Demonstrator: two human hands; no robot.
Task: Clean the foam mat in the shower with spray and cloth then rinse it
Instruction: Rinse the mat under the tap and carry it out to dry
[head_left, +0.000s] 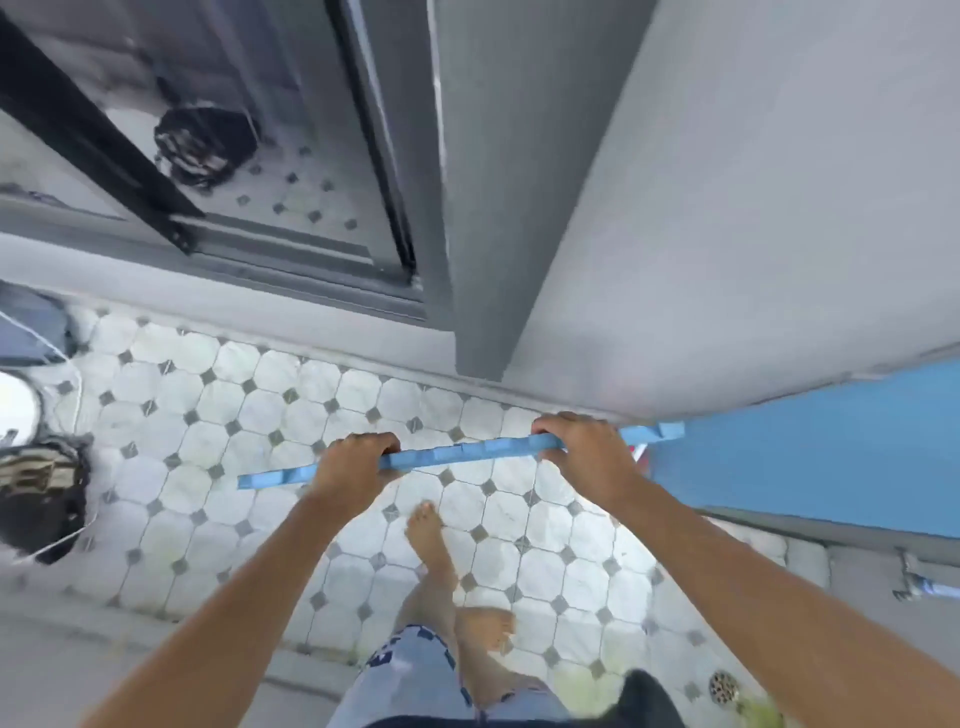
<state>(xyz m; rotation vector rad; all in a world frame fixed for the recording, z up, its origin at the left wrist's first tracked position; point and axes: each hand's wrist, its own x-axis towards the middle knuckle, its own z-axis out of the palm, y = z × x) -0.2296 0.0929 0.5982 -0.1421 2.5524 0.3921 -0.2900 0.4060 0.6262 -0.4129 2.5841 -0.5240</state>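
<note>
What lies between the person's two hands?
In the head view, the edge of the blue foam mat spans from the left hand to the right hand; both grip it, above the tiled floor.

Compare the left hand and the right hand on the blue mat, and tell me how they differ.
The left hand grips the foam mat at its lower end in the view, over the tiled floor. The right hand grips the higher end, close to the grey wall. The right hand is beside the blue panel; the left hand is well away from it. Both hands curl over the mat's edge, backs to the camera.
</note>
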